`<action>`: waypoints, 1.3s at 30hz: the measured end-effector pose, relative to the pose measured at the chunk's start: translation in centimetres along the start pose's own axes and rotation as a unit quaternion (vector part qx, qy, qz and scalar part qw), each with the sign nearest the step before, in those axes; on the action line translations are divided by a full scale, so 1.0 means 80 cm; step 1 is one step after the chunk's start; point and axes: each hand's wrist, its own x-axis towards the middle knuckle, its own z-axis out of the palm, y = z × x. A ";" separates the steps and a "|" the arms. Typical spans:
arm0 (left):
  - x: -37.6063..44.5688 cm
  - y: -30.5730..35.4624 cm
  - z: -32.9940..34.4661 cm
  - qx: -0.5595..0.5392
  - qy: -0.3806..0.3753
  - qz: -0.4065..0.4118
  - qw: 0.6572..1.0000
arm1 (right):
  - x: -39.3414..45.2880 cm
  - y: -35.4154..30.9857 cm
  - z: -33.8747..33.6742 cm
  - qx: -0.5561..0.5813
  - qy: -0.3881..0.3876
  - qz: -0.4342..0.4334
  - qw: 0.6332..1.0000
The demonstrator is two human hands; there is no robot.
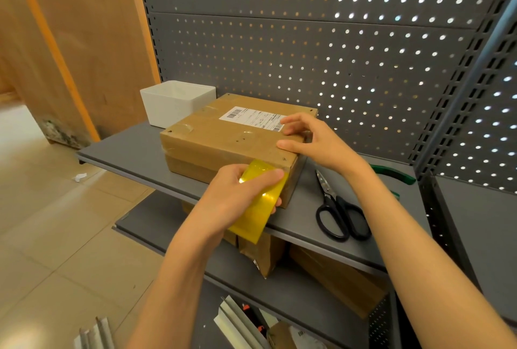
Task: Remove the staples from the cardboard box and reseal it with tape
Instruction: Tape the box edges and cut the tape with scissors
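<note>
Low centre: left hand (pixel 240 195) curled round yellow tape roll (pixel 258 203), strip stuck at near right corner of cardboard box (pixel 235 136). Just above, right hand (pixel 310 137), fingers extended, pressing box top. Tape run toward upper left; left hand nearer. Scissors (pixel 338 209) right on shelf (pixel 134 150).

A shop or stockroom — grey pegboard shelving (pixel 279 49); parcels (pixel 335 278) stored below.

Grey shelf (pixel 134 150) carries cardboard box (pixel 223 136), scissors (pixel 340 213), white bin (pixel 174 102).
</note>
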 end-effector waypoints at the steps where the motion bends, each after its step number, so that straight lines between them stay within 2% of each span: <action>1: 0.000 0.000 0.001 -0.004 0.002 0.002 1.000 | -0.001 0.001 0.001 0.005 0.004 0.004 1.000; 3: 0.001 -0.001 0.002 -0.012 0.004 0.007 1.000 | -0.004 0.000 0.006 -0.019 0.028 -0.007 0.999; 5: 0.001 -0.002 0.004 -0.014 0.005 0.011 1.000 | -0.009 -0.004 0.010 -0.056 0.089 -0.027 0.994; 7: 0.002 -0.003 0.004 -0.015 0.007 0.011 1.000 | -0.016 -0.015 0.011 -0.036 0.146 -0.048 0.988; 8: 0.002 -0.004 0.004 -0.018 0.009 0.010 1.000 | -0.021 -0.023 0.011 -0.013 0.147 -0.058 0.987; 10: 0.002 -0.004 0.005 -0.027 0.013 0.009 1.000 | -0.031 -0.035 0.014 -0.029 0.096 -0.062 0.993; 13: 0.002 -0.007 0.007 -0.032 0.018 0.018 0.999 | -0.045 -0.033 0.025 -0.156 -0.017 -0.041 0.987; 17: -0.001 -0.015 0.006 -0.033 0.003 0.038 0.999 | -0.053 -0.027 0.031 -0.194 -0.070 -0.061 0.977; 22: -0.006 -0.024 0.009 -0.055 0.019 0.044 0.997 | -0.054 -0.017 0.036 -0.205 -0.051 -0.090 0.973; 29: -0.009 -0.022 0.010 -0.071 0.053 -0.022 0.996 | -0.051 -0.011 0.039 -0.209 -0.037 -0.090 0.973; 35: -0.015 -0.030 0.005 -0.056 0.030 0.010 0.998 | -0.052 -0.017 0.046 -0.163 -0.008 -0.068 0.984; 39: -0.018 -0.038 0.008 -0.082 0.054 0.020 0.995 | -0.052 -0.016 0.047 -0.157 0.002 -0.074 0.985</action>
